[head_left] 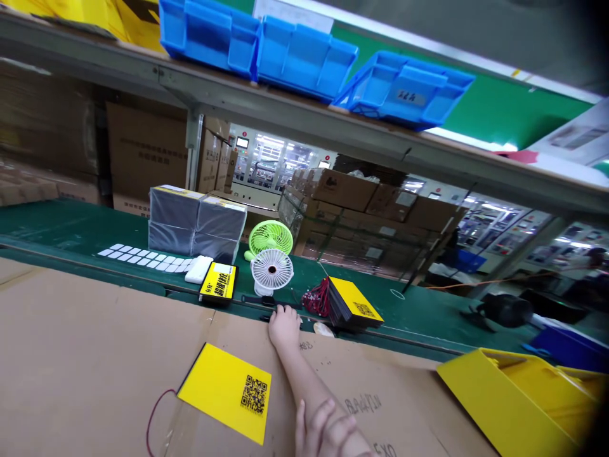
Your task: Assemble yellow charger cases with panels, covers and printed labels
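My left hand [285, 324] reaches to the far edge of the cardboard surface, its fingers bent together beside a black strap-like item [271, 301]; what they hold is hidden. My right hand [328, 431], blurred, lies over the left forearm at the bottom edge, fingers apart, with nothing visible in it. Left of the forearm lies a flat yellow box [219, 387] with a QR code and a dark red cord. A white fan [271, 270] and a green fan [270, 238] stand beyond my left hand. Right of them are red cords [318, 297] and stacked yellow-topped boxes [354, 301].
Wrapped grey stacks [196, 222], white labels [145, 257] and a yellow-black box [219, 281] stand or lie on the green surface at left. A large yellow bin [514, 400] is at lower right. Blue bins [304, 54] line the shelf overhead.
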Motion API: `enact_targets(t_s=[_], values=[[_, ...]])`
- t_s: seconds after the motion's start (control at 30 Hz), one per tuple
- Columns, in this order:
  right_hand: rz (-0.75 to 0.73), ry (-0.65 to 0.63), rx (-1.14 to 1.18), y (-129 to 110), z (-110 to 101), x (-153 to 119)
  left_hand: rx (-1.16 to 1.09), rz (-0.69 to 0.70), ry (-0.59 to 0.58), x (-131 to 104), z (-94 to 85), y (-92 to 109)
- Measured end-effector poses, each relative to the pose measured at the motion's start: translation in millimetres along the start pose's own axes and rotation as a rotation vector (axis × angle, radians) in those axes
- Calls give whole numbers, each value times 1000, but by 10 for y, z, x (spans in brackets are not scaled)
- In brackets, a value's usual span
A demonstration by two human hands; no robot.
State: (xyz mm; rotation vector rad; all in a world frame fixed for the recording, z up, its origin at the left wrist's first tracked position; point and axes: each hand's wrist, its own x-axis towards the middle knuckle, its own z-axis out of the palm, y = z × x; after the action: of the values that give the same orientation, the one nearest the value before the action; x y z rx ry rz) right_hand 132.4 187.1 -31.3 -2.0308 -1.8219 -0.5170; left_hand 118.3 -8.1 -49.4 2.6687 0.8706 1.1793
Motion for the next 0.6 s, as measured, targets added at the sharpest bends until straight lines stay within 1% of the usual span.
enact_targets(t_s=[0.1,0.17,0.27,0.37,0.43,0.6], values=[[-23,32,-6,-13,-38,-13,43,28,102,56,64,25],[-43,57,-11,-25,-81,-25,65,71,163,72,85,21],[-73,95,-26,-34,-153,-46,92,151,238,65,80,-8],[-122,123,-50,-20,-221,-64,123,218,289,27,43,-24],[-188,131,-65,4,-266,-71,149,251,311,-5,0,-19],[-411,124,-100,70,-397,-109,216,296,344,-36,-127,51]])
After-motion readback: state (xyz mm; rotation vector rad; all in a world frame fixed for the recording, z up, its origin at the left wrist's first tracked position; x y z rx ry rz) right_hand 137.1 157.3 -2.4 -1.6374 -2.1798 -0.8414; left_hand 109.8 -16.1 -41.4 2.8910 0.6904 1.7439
